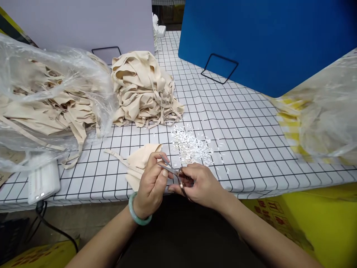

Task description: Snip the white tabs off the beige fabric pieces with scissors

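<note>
Head view: trimming step in hand, at the near edge of the checked tablecloth (pixel 251 123). Left hand (pixel 152 186) — jade bangle (pixel 136 216) on the wrist — pinching a beige garment piece (pixel 141 160), fingers closed on its edge, the rest lying flat on the cloth. Right hand (pixel 202 184) wrapped around small thread snips (pixel 174 173), blades pointing at the pinched edge, seemingly near closed. White clippings (pixel 192 147) scattered just beyond. Stack of trimmed-looking beige pieces (pixel 142 89) farther back, more in a plastic bag (pixel 47 96) at left. Next move, likely: a short snip close to the fabric without nicking it — then turning the piece.
</note>
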The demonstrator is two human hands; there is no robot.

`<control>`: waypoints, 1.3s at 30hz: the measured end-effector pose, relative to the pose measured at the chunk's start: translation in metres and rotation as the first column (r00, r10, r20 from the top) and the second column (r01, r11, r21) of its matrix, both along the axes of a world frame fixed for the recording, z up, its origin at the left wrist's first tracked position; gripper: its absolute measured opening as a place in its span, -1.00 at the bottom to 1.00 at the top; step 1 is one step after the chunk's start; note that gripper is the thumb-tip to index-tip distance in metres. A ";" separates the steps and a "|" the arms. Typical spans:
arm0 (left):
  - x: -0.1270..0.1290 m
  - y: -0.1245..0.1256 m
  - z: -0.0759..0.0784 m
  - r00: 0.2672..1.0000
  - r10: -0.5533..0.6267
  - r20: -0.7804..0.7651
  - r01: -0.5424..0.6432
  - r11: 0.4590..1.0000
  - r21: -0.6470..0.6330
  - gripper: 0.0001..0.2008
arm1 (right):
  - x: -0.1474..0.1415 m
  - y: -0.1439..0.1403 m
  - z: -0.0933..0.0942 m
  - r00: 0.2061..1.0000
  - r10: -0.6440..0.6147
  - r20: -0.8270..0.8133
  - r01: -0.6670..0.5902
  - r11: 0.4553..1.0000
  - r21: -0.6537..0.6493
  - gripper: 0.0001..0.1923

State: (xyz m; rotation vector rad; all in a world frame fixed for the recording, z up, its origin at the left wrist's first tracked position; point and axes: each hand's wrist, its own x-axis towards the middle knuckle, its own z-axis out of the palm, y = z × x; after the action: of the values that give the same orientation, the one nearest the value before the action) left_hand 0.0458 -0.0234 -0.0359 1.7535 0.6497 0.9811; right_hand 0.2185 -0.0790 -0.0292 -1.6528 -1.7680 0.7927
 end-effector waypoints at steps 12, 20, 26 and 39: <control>0.031 0.008 -0.004 0.986 -0.140 -0.095 0.146 0.987 0.062 -0.73 | 0.022 -0.021 -0.020 0.977 -0.210 -0.040 0.203 0.969 -0.143 -0.38; 0.024 0.004 0.001 0.921 -0.268 -0.282 0.296 0.953 0.064 -0.80 | 0.054 -0.018 -0.012 0.907 -0.409 0.098 0.421 0.878 -0.227 -0.52; -0.057 0.035 0.007 0.854 0.168 -0.493 -0.007 0.950 0.311 -0.84 | 0.062 -0.011 -0.016 0.858 -0.461 0.226 0.495 0.860 -0.125 -0.51; -0.074 0.068 -0.008 0.771 0.136 -0.622 0.095 0.941 0.324 -0.76 | -0.033 0.057 -0.032 0.979 0.040 -0.199 -0.028 0.998 0.063 -0.77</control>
State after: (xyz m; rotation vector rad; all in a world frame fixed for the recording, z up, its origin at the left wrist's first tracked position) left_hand -0.0278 0.0450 -0.0438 2.4304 0.9675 0.4962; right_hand 0.1859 -0.0218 -0.0616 -1.4534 -1.6666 0.8807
